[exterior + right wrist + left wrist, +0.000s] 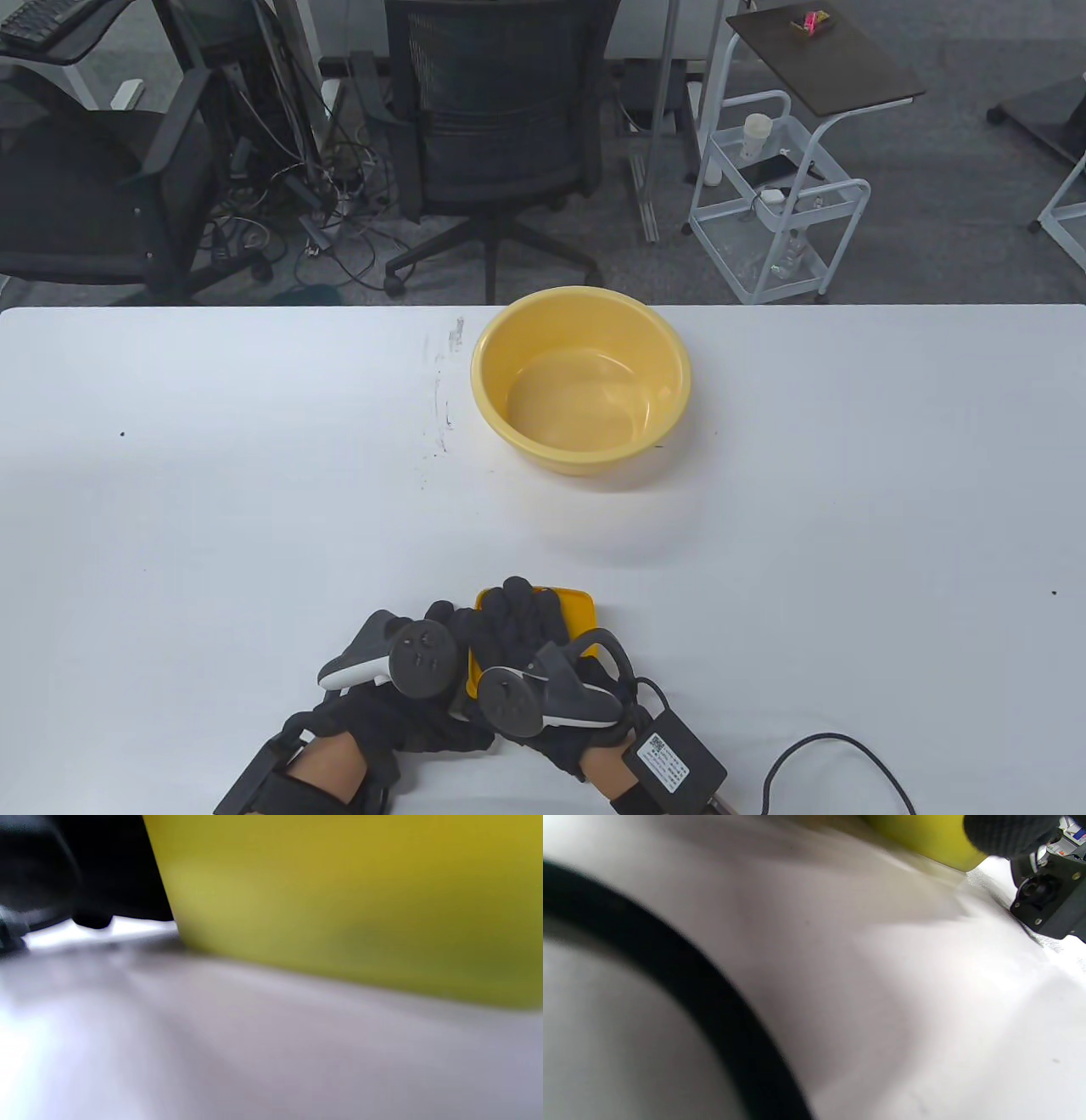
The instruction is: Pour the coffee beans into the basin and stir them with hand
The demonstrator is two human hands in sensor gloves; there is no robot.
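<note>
An empty yellow basin (582,380) stands at the far middle of the white table (170,509). Near the front edge sits a small square yellow container (579,615), mostly covered by my two gloved hands. My right hand (519,604) lies over its top with the fingers curled down on it. My left hand (450,624) holds its left side. The right wrist view is filled by the blurred container wall (348,899). In the left wrist view the container (925,836) shows at the top, with a gloved fingertip (1005,832) against it. No coffee beans are visible.
A black cable (848,751) loops on the table at the front right, running from the box on my right wrist. Dark scuff marks (441,399) lie left of the basin. An office chair (501,110) and a white cart (776,195) stand beyond the far edge.
</note>
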